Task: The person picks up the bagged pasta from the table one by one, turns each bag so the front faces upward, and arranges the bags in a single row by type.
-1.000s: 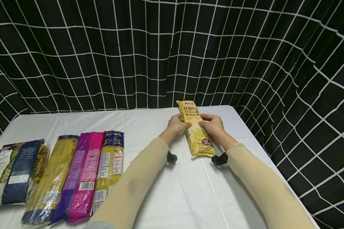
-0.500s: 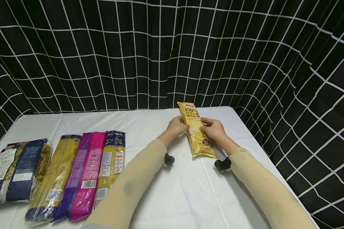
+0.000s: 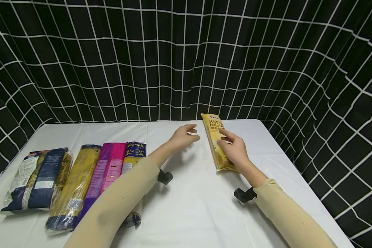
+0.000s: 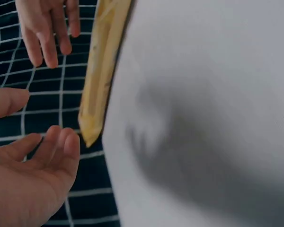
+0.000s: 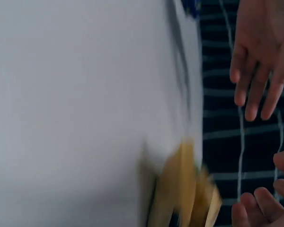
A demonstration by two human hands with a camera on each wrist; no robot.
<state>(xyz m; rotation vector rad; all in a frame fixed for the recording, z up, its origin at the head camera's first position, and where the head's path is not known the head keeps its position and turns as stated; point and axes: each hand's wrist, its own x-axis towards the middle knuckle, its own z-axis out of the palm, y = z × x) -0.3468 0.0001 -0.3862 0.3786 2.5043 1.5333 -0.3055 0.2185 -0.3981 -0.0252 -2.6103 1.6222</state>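
A long yellow pasta pack (image 3: pixel 213 131) lies flat on the white table (image 3: pixel 198 206) near its far right corner. My right hand (image 3: pixel 233 150) rests on top of the pack's near half, fingers laid fairly straight over it. My left hand (image 3: pixel 186 135) hovers open to the left of the pack, a short gap away, holding nothing. In the left wrist view the pack (image 4: pixel 102 71) runs along the table edge, with my left palm (image 4: pixel 33 175) below and the right hand's fingers (image 4: pixel 47 28) beside it. The right wrist view is blurred; the pack (image 5: pixel 184 194) shows low.
A row of pasta packs lies at the left: a dark blue bag (image 3: pixel 35 177), a yellow spaghetti pack (image 3: pixel 77 182), a magenta pack (image 3: pixel 106 168) and a blue-topped pack (image 3: pixel 134 154). A black curtain with a white grid (image 3: pixel 173 62) closes the back and right.
My left hand has let go of the yellow pack and drawn away to the left, now open. The right hand stays on the pack, which sits slightly further right.
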